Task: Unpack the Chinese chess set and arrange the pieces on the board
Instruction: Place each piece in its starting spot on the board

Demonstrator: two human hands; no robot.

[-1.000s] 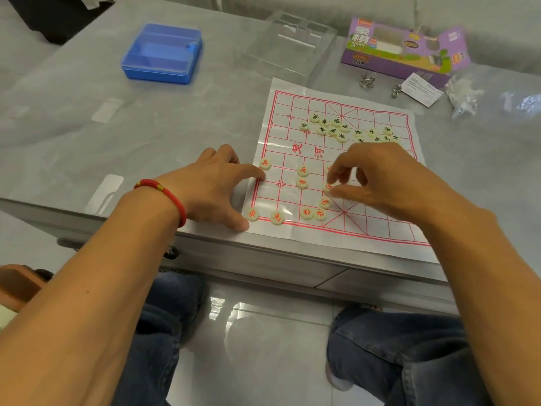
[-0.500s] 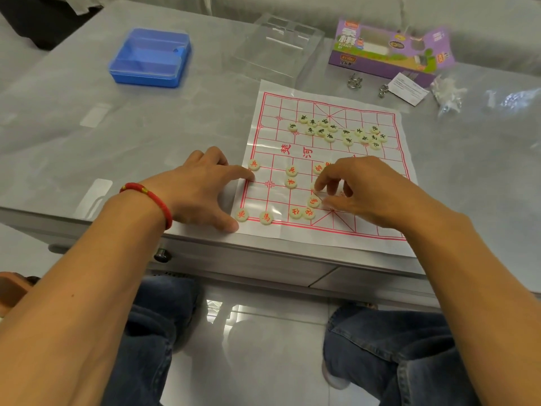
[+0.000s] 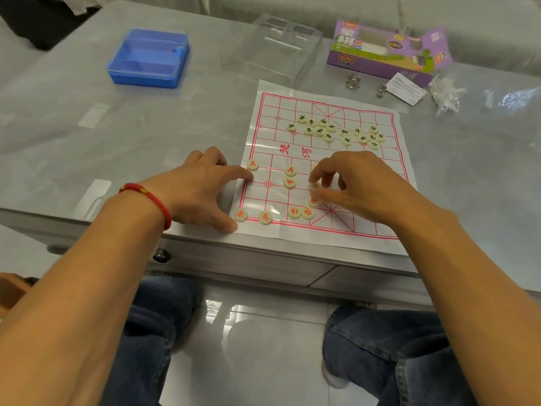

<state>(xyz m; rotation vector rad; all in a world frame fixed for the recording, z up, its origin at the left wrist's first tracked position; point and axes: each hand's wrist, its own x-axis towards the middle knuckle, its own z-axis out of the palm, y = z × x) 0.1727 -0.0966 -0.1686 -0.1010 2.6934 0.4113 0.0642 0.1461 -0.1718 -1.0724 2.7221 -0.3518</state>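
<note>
Right hand hides red pieces beneath its fingers.

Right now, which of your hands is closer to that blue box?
Left. My left hand rests at the board's left edge, nearer than the blue box; my right hand is over the board, farther right.

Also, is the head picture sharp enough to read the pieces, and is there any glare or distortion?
Head view: the red pieces near the hands read fairly clearly; the black pieces farther off are soft. Light glares on the plastic bag at right and on the floor tiles. The purple box looks smeared, and the wide lens bends the table edge.
</note>
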